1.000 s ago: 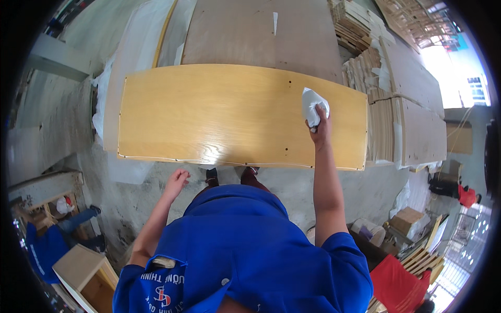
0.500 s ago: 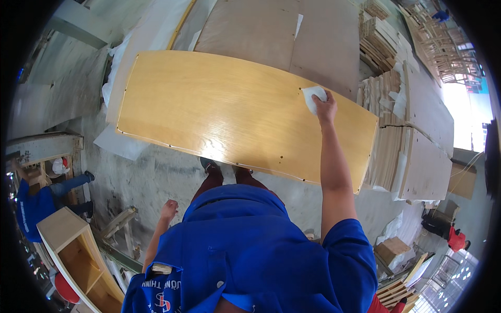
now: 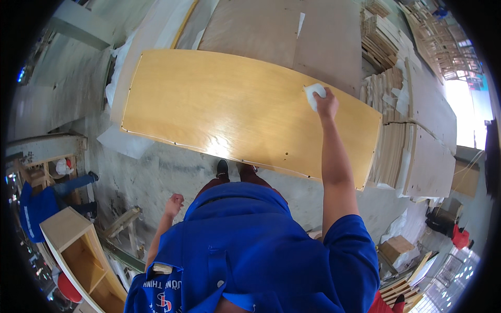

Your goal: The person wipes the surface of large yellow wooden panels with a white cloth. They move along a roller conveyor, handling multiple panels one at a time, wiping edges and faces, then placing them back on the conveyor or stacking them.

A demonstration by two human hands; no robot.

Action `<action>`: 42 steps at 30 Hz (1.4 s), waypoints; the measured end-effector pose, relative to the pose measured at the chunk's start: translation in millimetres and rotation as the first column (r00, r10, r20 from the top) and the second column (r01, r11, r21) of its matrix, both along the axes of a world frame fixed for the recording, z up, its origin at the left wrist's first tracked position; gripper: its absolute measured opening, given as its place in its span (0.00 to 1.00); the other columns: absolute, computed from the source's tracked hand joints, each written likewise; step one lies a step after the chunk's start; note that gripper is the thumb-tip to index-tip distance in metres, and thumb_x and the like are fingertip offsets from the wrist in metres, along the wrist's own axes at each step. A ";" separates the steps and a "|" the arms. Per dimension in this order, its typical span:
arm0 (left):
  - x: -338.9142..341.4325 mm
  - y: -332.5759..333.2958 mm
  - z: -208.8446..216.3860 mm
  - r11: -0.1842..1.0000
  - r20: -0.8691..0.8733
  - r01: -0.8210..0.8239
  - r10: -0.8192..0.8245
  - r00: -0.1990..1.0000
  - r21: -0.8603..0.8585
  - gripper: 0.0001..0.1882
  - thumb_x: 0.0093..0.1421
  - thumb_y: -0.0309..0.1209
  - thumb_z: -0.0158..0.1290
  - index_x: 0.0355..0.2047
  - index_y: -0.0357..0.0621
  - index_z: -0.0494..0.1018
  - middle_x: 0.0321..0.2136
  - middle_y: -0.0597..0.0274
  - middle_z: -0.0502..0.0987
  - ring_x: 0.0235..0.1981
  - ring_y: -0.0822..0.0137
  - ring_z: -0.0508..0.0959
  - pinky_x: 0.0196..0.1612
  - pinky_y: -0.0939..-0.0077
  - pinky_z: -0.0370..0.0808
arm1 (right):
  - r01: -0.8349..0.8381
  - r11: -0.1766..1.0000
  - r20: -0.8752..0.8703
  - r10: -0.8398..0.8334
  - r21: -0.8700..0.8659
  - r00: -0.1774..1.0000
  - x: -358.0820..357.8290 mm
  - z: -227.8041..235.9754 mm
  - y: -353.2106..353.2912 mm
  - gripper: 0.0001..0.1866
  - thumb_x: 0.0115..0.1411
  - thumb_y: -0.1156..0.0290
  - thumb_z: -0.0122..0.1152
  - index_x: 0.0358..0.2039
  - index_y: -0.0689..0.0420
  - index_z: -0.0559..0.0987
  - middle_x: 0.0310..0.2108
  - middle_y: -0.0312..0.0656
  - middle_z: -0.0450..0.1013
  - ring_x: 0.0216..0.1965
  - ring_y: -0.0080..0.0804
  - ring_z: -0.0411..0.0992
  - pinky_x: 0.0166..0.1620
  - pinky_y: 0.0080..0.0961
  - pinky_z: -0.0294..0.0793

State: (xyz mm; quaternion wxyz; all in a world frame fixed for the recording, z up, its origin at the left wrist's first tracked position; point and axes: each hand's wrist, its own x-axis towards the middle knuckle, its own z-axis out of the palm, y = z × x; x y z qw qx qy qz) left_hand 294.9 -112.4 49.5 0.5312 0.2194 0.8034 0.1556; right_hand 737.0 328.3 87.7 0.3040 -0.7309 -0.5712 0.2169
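Observation:
A long, glossy yellow wooden panel (image 3: 224,99) lies in front of me, with small dark holes along its edges. My right hand (image 3: 327,103) is closed around a white cloth (image 3: 314,95) and presses it to the panel near the far right edge. Part of the cloth is hidden by my fingers. Down at my left side, off the panel, my left hand (image 3: 174,204) hangs with its fingers curled in and nothing visible in them.
Beyond the panel are large grey-brown boards (image 3: 250,31). Stacked wooden pieces (image 3: 389,141) stand to the right. A wooden cabinet frame (image 3: 68,229) is at lower left, near a person in blue (image 3: 32,211). Another person in red (image 3: 460,237) is far right.
The panel and surroundings sit slightly further right in the view. My right hand stays at almost the same spot with the cloth. My left hand has risen slightly, and my left foot has shifted.

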 end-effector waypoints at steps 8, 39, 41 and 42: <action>-40.8 17.3 -10.2 0.990 0.045 0.121 -0.124 0.991 0.070 0.13 0.58 0.37 0.47 0.35 0.39 0.69 0.27 0.61 0.74 0.24 0.70 0.74 0.27 0.77 0.72 | 0.005 0.999 -0.011 -0.005 -0.044 1.000 -1.6 5.1 -56.8 0.18 0.44 0.64 0.66 0.36 0.57 0.78 0.28 0.45 0.76 0.30 0.38 0.76 0.35 0.30 0.73; -113.9 53.5 -31.8 0.923 0.051 0.376 -0.380 0.923 0.079 0.14 0.54 0.36 0.52 0.37 0.40 0.71 0.27 0.62 0.75 0.22 0.72 0.74 0.24 0.77 0.69 | 0.204 0.963 0.000 -0.207 -0.177 0.978 -31.8 10.7 -254.8 0.16 0.44 0.66 0.67 0.34 0.58 0.78 0.29 0.46 0.76 0.31 0.37 0.75 0.36 0.28 0.72; -115.2 52.5 -32.0 0.916 0.058 0.393 -0.398 0.915 0.085 0.13 0.54 0.36 0.52 0.36 0.40 0.71 0.26 0.62 0.75 0.22 0.72 0.74 0.23 0.77 0.69 | 0.209 0.957 -0.017 -0.216 -0.201 0.976 -33.2 11.8 -262.9 0.17 0.44 0.66 0.67 0.35 0.58 0.78 0.30 0.46 0.76 0.32 0.37 0.75 0.37 0.28 0.72; -115.5 52.7 -32.2 0.912 0.063 0.401 -0.407 0.911 0.089 0.13 0.54 0.36 0.52 0.36 0.40 0.71 0.26 0.62 0.74 0.22 0.72 0.73 0.23 0.77 0.69 | 0.210 0.957 -0.010 -0.216 -0.198 0.976 -34.2 11.6 -266.8 0.17 0.44 0.66 0.66 0.36 0.57 0.78 0.30 0.46 0.76 0.34 0.39 0.75 0.38 0.29 0.72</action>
